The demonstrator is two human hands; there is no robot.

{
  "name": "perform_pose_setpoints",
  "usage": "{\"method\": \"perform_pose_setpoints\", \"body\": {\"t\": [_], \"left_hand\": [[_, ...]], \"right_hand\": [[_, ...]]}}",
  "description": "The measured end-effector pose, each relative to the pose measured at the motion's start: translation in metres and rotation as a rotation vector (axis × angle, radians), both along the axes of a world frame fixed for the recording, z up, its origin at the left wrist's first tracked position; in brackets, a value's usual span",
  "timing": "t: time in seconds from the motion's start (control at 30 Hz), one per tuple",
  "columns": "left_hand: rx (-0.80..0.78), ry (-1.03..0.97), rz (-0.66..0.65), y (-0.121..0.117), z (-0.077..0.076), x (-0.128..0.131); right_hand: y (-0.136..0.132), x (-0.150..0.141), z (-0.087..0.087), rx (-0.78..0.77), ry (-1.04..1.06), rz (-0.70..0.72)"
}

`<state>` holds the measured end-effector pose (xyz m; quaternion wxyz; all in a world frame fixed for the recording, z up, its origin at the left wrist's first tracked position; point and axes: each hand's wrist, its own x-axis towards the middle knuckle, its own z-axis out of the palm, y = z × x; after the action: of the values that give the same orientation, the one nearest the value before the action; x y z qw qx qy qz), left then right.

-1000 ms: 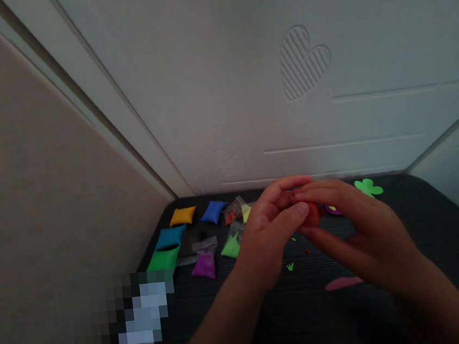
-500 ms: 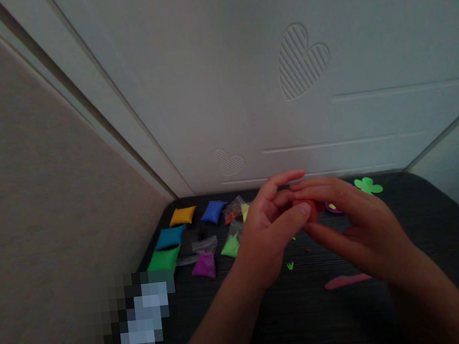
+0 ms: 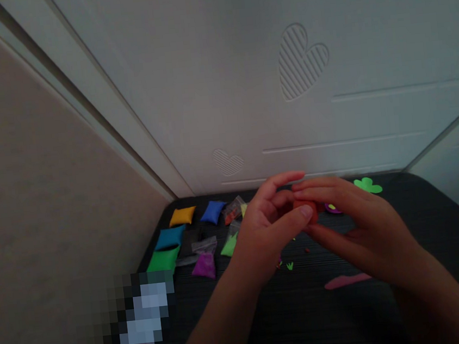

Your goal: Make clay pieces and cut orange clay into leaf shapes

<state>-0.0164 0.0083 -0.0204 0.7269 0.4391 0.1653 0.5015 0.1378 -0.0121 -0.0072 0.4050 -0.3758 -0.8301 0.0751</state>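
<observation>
Both my hands meet above the dark table around a lump of red-orange modelling clay (image 3: 311, 214). My left hand (image 3: 266, 225) presses its thumb on the near side of the clay, with its index finger stretched out above. Against the clay's right side, my right hand (image 3: 351, 219) closes its fingertips and thumb; part of the lump is hidden by the fingers. Below the hands lie a small light-green clay piece (image 3: 290, 266) and a tiny reddish crumb (image 3: 307, 250). A pink plastic clay knife (image 3: 345, 281) rests partly under my right wrist.
Several clay packets stand on the left of the table (image 3: 294, 324), among them yellow (image 3: 183, 216), blue (image 3: 213, 212), green (image 3: 164, 260) and purple (image 3: 204, 265). A green flower shape (image 3: 367, 185) lies at the back right, near a purple ring-like piece (image 3: 333, 208). A white panel (image 3: 204, 87) rises behind.
My left hand and forearm have shifted slightly left and down, uncovering small bits beside the light-green piece. Both hands keep hold of the clay.
</observation>
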Motion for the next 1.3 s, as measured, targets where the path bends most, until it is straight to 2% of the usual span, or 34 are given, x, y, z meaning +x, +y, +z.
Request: {"method": "perform_pose_setpoints", "body": {"t": [0.27, 0.7, 0.93, 1.3], "left_hand": [[-0.011, -0.003, -0.027, -0.0005, 0.0018, 0.0002], [0.064, 0.027, 0.024, -0.0004, 0.0004, -0.0018], [0.044, 0.038, 0.041, -0.0001, 0.0008, -0.0014], [0.030, -0.020, -0.013, 0.0004, 0.0001, -0.0012]], "right_hand": [[0.0000, 0.0014, 0.0001, 0.018, 0.011, 0.004], [-0.0014, 0.0012, -0.0025, 0.032, 0.028, -0.028], [-0.0012, 0.0003, -0.0021, 0.048, 0.028, -0.012], [-0.0023, -0.0013, -0.0026, 0.032, 0.030, -0.020]]}}
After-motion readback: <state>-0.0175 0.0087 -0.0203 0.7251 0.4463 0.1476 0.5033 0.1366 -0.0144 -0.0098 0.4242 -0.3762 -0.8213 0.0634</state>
